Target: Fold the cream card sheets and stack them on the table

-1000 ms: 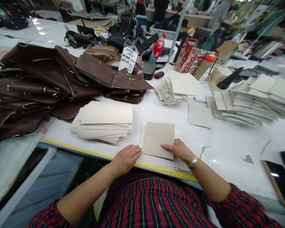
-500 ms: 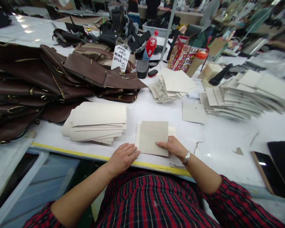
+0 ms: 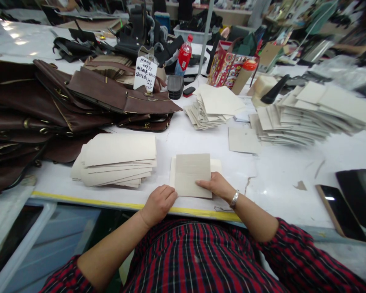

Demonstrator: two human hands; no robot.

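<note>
A grey-beige square card (image 3: pixel 190 173) lies over a paler piece (image 3: pixel 216 165) near the table's front edge. My right hand (image 3: pixel 219 185) grips the card's right side, thumb on top and the other fingers hidden beneath. At the lower left corner of the card is my left hand (image 3: pixel 161 202), its fingers curled together; whether it pinches the corner cannot be made out. Left of the card sits a fanned stack of cream pieces (image 3: pixel 118 150). A single square card (image 3: pixel 243 140) rests behind and to the right.
Brown leather bags (image 3: pixel 94 93) are heaped at the left. Farther back stand a red-capped bottle (image 3: pixel 184 57), a patterned bag (image 3: pixel 222 65) and a card pile (image 3: pixel 218 101). More cards (image 3: pixel 311 114) and a phone (image 3: pixel 341 211) are at the right.
My left hand's fingers have curled in at the card's lower left corner. My right hand keeps its grip. The whole view has shifted slightly.
</note>
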